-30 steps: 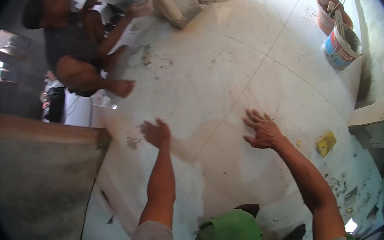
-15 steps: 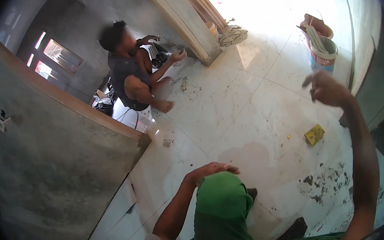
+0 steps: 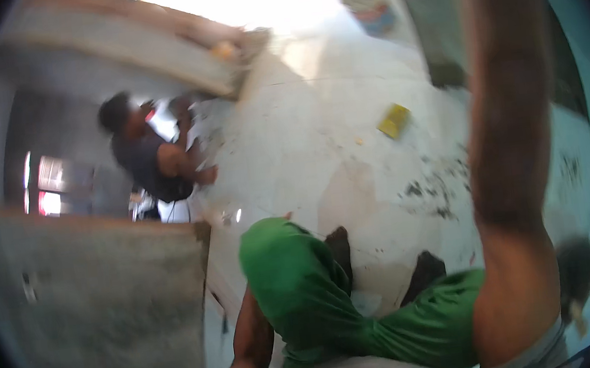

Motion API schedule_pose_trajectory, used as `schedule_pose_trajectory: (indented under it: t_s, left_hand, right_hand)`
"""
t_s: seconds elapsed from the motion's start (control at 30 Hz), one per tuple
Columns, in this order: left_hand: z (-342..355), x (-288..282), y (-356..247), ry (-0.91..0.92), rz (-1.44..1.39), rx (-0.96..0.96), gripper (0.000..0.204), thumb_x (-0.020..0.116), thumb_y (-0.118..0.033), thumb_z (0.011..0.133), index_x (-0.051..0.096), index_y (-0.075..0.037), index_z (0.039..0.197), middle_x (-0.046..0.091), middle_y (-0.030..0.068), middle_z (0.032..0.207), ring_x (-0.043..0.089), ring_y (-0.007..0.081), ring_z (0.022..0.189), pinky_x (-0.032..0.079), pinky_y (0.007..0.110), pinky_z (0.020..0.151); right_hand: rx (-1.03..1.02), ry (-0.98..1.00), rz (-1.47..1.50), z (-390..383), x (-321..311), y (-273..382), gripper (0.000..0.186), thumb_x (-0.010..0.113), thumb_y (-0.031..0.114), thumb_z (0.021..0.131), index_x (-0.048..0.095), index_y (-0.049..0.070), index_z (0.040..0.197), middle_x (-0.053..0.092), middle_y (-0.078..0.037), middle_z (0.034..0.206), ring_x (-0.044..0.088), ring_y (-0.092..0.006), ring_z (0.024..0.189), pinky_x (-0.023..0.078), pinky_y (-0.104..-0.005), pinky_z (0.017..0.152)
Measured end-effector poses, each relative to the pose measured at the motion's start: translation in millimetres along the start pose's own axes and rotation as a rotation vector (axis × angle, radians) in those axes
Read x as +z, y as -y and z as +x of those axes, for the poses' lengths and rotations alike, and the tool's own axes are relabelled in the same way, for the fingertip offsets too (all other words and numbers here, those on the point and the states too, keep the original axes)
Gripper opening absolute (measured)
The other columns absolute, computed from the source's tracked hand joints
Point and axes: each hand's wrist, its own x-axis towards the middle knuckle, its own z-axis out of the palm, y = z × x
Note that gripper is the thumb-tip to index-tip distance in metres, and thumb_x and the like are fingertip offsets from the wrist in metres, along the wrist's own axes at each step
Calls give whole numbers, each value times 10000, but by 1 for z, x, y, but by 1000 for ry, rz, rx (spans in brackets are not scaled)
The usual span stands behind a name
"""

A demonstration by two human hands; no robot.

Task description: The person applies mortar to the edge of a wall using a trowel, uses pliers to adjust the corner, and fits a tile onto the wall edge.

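– How are the fingers?

– Can't tell. A sliver of the left hand (image 3: 288, 215) shows past the green-clad knee (image 3: 285, 260); whether those fingers spread, close or hold anything is hidden. The right hand is beyond the top edge, its forearm (image 3: 506, 104) stretched up the picture.

– And the nearest loose thing?

– The yellow block (image 3: 394, 122), lying on the pale floor (image 3: 283, 142) left of that forearm, apart from it.

– What could go wrong?

– A foot (image 3: 423, 275) could skid, I'd say, on the dark crumbs (image 3: 436, 191) scattered ahead of it. The block could trip someone too (it's bright, but low).

– Further out?

– A careless sweep of the right arm might tip the bucket (image 3: 374, 17) near the top. The crouching co-worker (image 3: 156, 159), off to the left, seems well clear of that.
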Motion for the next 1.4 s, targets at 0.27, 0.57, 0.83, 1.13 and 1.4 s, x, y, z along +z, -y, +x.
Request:
schedule_pose_trajectory:
  t_s: [0.27,0.57,0.83,1.13,1.4]
  left_hand:
    - [57,-15,-63,869,842,-58,673,285,-458,1058,734,15,890,741,182,942,687,314,889,480,440,892]
    - [147,83,9,924,824,-10,679,293,-411,1030,736,48,800,711,209,713,698,329,708,534,416,773]
    - [157,141,28,590,771,-102,405,479,-260,1030,717,49,922,710,170,778,688,267,741,556,380,738]
    - [291,102,73,690,1410,-459,330,631,-243,1007,710,37,1162,762,144,932,708,179,848,563,324,803]
    - [318,96,92,736,1463,-428,359,634,-221,988,689,43,1226,770,142,965,718,146,918,556,301,810]
  right_hand:
    - [291,661,-71,-194,-27,-140,163,634,180,872,716,41,896,681,-105,787,641,-266,729,492,-390,615]
    - [707,972,-311,-311,-152,-166,213,649,228,846,719,48,935,701,-135,853,668,-309,802,518,-433,671]
    - [835,933,-367,-329,-170,-163,269,663,271,823,721,53,969,719,-162,912,692,-348,867,542,-472,721]
    - [913,975,-481,-320,-177,-176,338,678,320,797,724,60,1008,740,-192,978,718,-391,940,568,-516,777]
    - [475,1877,-828,-422,-156,-2,248,656,217,815,818,90,953,763,-180,1063,620,-424,1229,227,-643,1228]
